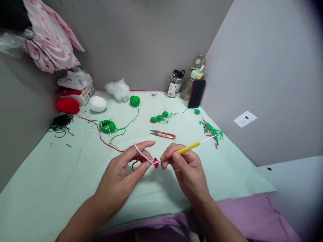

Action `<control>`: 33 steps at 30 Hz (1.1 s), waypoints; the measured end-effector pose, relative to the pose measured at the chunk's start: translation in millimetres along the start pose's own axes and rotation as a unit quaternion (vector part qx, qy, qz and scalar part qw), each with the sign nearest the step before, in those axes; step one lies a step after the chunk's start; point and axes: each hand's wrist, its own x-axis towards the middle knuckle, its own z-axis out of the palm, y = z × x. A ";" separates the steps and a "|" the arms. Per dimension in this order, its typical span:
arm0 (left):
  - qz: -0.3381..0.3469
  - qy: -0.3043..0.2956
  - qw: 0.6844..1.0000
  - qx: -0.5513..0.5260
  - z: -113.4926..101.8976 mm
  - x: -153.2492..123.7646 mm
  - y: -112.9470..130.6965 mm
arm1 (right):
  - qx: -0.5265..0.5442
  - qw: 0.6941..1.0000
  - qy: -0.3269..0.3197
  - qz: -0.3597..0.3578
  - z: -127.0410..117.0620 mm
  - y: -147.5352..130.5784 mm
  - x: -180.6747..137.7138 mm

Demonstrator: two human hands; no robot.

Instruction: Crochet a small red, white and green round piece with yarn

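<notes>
My right hand (184, 166) grips a crochet hook with a yellow handle (188, 147), its metal tip pointing left into a small red crochet piece (156, 163). My left hand (126, 168) pinches that red piece between thumb and middle finger, with white yarn (141, 154) looped over the raised index finger. A red strand (103, 139) trails from the piece back across the table toward a red yarn ball (67, 105). Both hands hover just above the pale green table cover (63, 174).
Orange thread snips (163, 134) lie just beyond the hands. Green yarn coil (107, 126), green ball (134, 100), small green crochet pieces (159, 117), green scraps (212, 129), white ball (97, 103), stuffing (118, 89), black yarn (60, 121). Pen jar (174, 85), bottle (194, 75) and phone (196, 93) in the corner.
</notes>
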 end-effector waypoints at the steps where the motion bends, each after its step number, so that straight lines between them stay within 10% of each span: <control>1: -0.002 0.003 1.000 -0.004 0.7 -0.5 -1.3 | 0.003 1.000 0.004 0.002 0.7 0.1 0.4; 33: -0.088 0.061 0.965 -0.238 26.6 0.2 -5.9 | -0.046 0.993 0.073 -0.080 22.3 14.2 -9.3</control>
